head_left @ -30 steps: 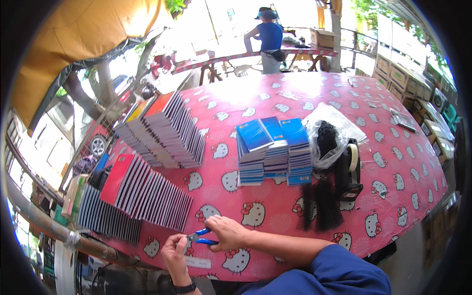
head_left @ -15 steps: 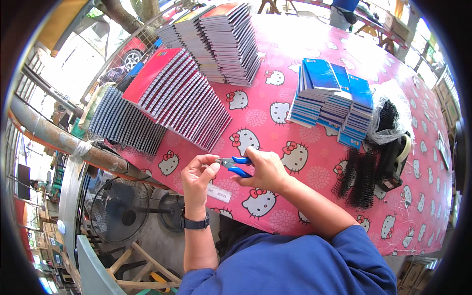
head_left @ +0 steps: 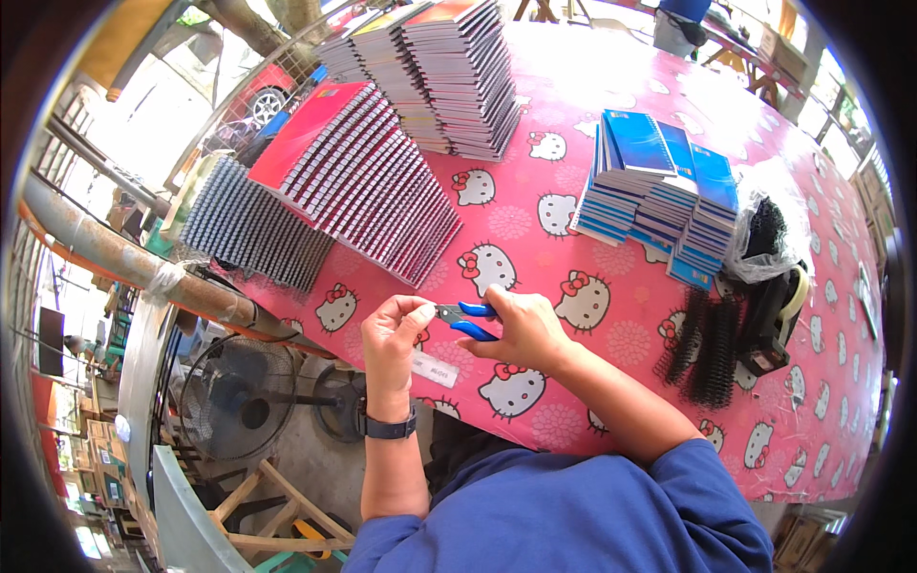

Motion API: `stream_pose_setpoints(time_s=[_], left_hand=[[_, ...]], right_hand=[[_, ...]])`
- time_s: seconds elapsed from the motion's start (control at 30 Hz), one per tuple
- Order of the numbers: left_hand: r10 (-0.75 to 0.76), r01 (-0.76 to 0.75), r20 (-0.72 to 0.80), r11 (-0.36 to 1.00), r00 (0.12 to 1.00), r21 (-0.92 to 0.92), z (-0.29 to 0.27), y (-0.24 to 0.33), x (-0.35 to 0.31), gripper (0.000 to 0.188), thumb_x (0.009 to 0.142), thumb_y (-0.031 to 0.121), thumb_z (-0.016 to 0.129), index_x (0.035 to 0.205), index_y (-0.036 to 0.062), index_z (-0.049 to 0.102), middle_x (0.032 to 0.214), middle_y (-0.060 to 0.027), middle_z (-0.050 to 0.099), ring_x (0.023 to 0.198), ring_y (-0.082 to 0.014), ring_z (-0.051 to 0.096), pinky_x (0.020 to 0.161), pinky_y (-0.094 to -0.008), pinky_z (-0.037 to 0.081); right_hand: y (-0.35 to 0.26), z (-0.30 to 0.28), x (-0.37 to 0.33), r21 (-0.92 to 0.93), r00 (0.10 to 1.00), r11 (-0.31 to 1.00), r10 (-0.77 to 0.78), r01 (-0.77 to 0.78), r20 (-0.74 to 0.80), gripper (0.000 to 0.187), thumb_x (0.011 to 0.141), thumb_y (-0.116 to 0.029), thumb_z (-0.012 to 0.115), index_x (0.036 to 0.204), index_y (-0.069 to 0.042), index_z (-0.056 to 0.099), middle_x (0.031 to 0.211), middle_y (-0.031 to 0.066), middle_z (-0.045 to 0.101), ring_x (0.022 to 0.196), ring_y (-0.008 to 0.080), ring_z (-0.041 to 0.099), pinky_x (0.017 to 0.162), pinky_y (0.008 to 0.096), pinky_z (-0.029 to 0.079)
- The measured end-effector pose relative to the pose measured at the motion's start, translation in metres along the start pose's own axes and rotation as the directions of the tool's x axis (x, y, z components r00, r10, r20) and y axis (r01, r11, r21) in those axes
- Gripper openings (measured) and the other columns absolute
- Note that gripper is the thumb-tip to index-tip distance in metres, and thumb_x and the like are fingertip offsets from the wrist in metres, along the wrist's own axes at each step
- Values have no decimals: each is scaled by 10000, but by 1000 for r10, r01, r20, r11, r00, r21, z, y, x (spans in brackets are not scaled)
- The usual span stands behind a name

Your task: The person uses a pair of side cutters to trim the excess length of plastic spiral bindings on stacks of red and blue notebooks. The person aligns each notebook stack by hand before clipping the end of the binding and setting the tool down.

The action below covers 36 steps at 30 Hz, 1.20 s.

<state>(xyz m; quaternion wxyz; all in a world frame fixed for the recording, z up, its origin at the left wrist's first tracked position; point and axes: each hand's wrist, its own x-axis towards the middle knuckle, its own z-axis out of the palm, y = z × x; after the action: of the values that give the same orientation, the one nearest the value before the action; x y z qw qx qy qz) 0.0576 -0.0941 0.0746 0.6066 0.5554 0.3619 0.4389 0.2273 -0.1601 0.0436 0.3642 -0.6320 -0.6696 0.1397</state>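
Observation:
My right hand (head_left: 525, 328) grips small wire cutters (head_left: 472, 329) with blue handles, held spread apart above the pink table. Their metal jaws point left toward my left hand (head_left: 392, 336). That hand is closed, thumb pressed to the fingers right at the jaw tips; whatever lies in the pinch is too small or hidden to make out. Below the cutters, a white paper label (head_left: 436, 370) lies close to the table edge. Beyond my hands stands a big stack of red spiral notebooks (head_left: 368, 181), their bound edges facing me.
Blue notebooks (head_left: 659, 191) stand in piles to the right, beside black plastic spiral coils (head_left: 712, 349) and a tape dispenser (head_left: 766, 334). More notebook stacks (head_left: 458, 86) rise at the back. Grey-edged notebooks (head_left: 253, 224) sit far left. A floor fan (head_left: 237, 396) stands below the table's left edge.
The whole view has shifted slightly, so things sit a little farther right. My left fingers have curled in more tightly by the cutter tips, while the right hand keeps its hold.

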Motion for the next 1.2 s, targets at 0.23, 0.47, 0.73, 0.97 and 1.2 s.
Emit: stream_pose_setpoints(time_s=[0.23, 0.47, 0.73, 0.97, 1.2], left_hand=[[-24, 24, -6, 999, 1000, 26, -5, -1, 0, 74, 789, 37, 622, 842, -12, 636, 732, 26, 581, 618, -13, 450, 565, -158, 339], [-4, 4, 10, 1000, 1000, 16, -7, -2, -3, 121, 789, 84, 598, 868, 0, 636, 819, -30, 633, 720, -60, 523, 668, -196, 379], [13, -14, 38, 1000, 999, 17, -6, -2, -5, 119, 791, 51, 618, 892, -10, 626, 847, -34, 632, 750, -65, 543, 718, -193, 411], [74, -75, 19, 994, 997, 74, -3, -4, -5, 92, 782, 32, 645, 870, 7, 645, 651, 72, 513, 548, 16, 355, 489, -152, 260], [87, -88, 19, 991, 996, 97, -4, -8, -4, 109, 785, 60, 671, 885, 19, 659, 703, 60, 568, 560, 13, 368, 495, -153, 279]], right_hand=[[-1, 1, 0, 7, 999, 1000, 10, -10, 32, 486, 643, -408, 753, 801, -54, 459, 624, 109, 552, 578, 289, 583, 544, 392, 446], [1, 0, 0, 111, 995, 993, 27, -38, 99, 500, 661, -419, 735, 836, -45, 453, 663, 130, 564, 627, 311, 590, 574, 400, 452], [-1, -7, 1, 187, 969, 979, 35, -83, 246, 430, 676, -354, 637, 862, -15, 451, 710, 185, 560, 693, 362, 577, 644, 434, 447], [4, 1, -2, 192, 976, 981, -8, -35, 219, 294, 701, -230, 557, 868, -9, 459, 652, 163, 519, 633, 354, 548, 609, 437, 421], [2, 7, -5, 241, 989, 970, -51, 16, 137, 354, 692, -174, 537, 992, -5, 452, 729, 184, 551, 698, 360, 567, 645, 431, 446]])
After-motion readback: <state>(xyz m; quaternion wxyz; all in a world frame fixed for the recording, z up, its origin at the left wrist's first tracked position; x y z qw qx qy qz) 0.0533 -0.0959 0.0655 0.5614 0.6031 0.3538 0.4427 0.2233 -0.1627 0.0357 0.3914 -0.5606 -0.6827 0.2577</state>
